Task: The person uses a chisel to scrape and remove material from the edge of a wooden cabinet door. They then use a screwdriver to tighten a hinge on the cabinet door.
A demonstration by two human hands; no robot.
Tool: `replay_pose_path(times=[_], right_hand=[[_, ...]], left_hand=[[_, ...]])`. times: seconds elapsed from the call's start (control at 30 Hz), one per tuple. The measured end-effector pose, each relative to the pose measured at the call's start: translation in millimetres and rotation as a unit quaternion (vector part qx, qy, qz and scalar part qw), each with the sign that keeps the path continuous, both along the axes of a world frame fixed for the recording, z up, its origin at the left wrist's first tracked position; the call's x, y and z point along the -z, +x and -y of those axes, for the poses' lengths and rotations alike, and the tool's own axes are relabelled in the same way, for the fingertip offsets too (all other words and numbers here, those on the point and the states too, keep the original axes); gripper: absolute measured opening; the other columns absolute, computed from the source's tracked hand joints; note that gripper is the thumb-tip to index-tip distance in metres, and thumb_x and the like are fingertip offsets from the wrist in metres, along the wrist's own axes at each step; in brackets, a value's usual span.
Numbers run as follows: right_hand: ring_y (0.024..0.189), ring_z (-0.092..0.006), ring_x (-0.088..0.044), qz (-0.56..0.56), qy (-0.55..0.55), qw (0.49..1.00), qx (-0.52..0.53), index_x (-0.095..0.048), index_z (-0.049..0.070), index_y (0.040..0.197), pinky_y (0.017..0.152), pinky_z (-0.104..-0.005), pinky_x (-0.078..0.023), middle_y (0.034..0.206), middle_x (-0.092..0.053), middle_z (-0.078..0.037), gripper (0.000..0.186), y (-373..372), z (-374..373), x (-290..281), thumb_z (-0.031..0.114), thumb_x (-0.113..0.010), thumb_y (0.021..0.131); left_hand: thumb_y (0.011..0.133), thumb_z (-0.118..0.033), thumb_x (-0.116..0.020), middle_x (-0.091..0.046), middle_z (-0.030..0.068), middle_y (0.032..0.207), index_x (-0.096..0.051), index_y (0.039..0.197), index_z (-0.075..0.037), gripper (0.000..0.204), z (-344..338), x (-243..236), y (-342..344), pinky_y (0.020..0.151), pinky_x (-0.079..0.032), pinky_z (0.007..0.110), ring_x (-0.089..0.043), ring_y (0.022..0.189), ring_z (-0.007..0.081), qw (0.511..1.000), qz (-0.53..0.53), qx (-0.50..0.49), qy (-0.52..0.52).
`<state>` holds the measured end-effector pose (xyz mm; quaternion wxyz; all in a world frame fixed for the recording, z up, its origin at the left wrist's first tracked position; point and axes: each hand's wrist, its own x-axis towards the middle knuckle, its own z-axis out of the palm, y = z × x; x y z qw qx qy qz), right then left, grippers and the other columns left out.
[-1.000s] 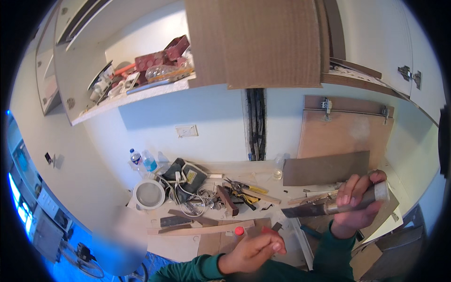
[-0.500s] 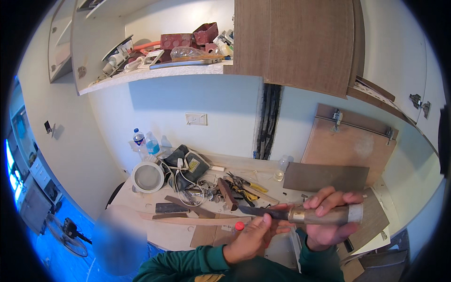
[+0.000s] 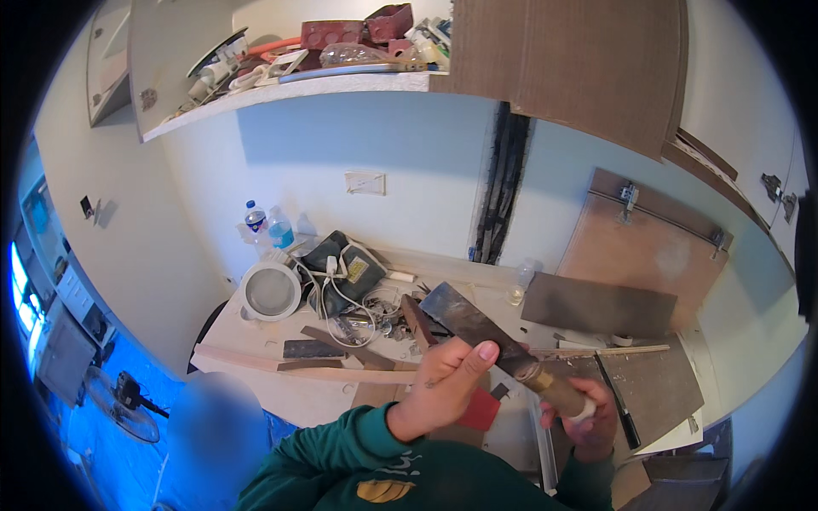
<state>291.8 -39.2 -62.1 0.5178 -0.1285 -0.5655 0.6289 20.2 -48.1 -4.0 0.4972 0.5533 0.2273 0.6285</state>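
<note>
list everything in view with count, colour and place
chisel: 1, dark and brown, centre
boxes: at least 2, red, upper shelf
cabinet front: 1, brown, upper right
wall plate: 1, white, back wall
cables: several, black, wall channel
bottles: 2, clear and blue, back left
lamp: 1, white, counter left
clutter: uncounted, mixed, mid-counter
strips: several, brown and dark, counter left
hinged board: 1, tan, leaning right
fan: 1, black, floor left
left hand: 1, green-sleeved, at blade
right hand: 1, green-sleeved, on handle
</note>
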Motion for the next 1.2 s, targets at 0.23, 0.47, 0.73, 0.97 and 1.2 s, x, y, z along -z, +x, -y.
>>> replay_pose_path(times=[0.23, 0.47, 0.73, 0.97, 1.2], right_hand=[[0.103, -0.0191, -0.068, 0.281, -0.049, 0.958, -0.036, -0.055, -0.004, 0.136, 0.091, -0.0321, -0.053, 0.112, -0.07, -0.014, 0.061, -3, 8, -31, 0.016, -0.083, 0.085], [0.098, -0.0099, -0.063, 0.32, 0.031, 0.945, -0.053, -0.057, -0.003, 0.132, 0.09, -0.027, -0.05, 0.104, -0.068, -0.005, 0.044, -30, 2, -33, 0.014, -0.073, 0.095], [0.078, -0.0087, -0.062, 0.213, 0.008, 0.977, -0.007, -0.048, -0.001, 0.145, 0.07, -0.0249, -0.05, 0.096, -0.064, -0.003, 0.054, -52, 3, -16, 0.023, -0.068, 0.101], [0.067, -0.0067, -0.058, 0.188, 0.025, 0.982, -0.006, -0.057, 0.0, 0.13, 0.06, -0.0247, -0.047, 0.086, -0.06, -0.001, 0.041, -60, -2, -1, 0.026, -0.069, 0.101], [0.068, -0.0065, -0.059, 0.145, 0.023, 0.989, 0.018, -0.059, 0.002, 0.121, 0.059, -0.0233, -0.046, 0.084, -0.06, 0.0, 0.031, -59, -2, 6, 0.023, -0.069, 0.101]], left_hand=[[0.108, -0.018, -0.055, -0.07, 0.0023, 0.091, -0.073, 0.118, 0.001, 0.027, 0, 20, 1, 0.074, -0.046, 0.025, -0.054, 0.08, 0.0062, 0.993, -0.112, 0.013, -0.019], [0.107, -0.016, -0.058, -0.074, 0.0066, 0.094, -0.075, 0.115, 0.001, 0.025, 3, 22, 4, 0.076, -0.048, 0.028, -0.058, 0.08, 0.0111, 0.985, -0.171, -0.004, -0.013], [0.106, -0.016, -0.059, -0.076, 0.0094, 0.102, -0.074, 0.117, 0.0, 0.025, -1, 15, 8, 0.081, -0.05, 0.03, -0.063, 0.086, 0.0124, 0.974, -0.224, -0.03, -0.031], [0.109, -0.024, -0.053, -0.071, 0.0125, 0.127, -0.069, 0.124, 0.002, 0.035, -7, 19, 11, 0.064, -0.041, 0.02, -0.046, 0.066, 0.0016, 0.974, -0.224, -0.015, 0.012], [0.108, -0.02, -0.054, -0.067, 0.0134, 0.135, -0.062, 0.132, 0.004, 0.035, -6, 32, 15, 0.081, -0.048, 0.024, -0.058, 0.091, 0.007, 0.98, -0.192, 0.034, 0.029]])
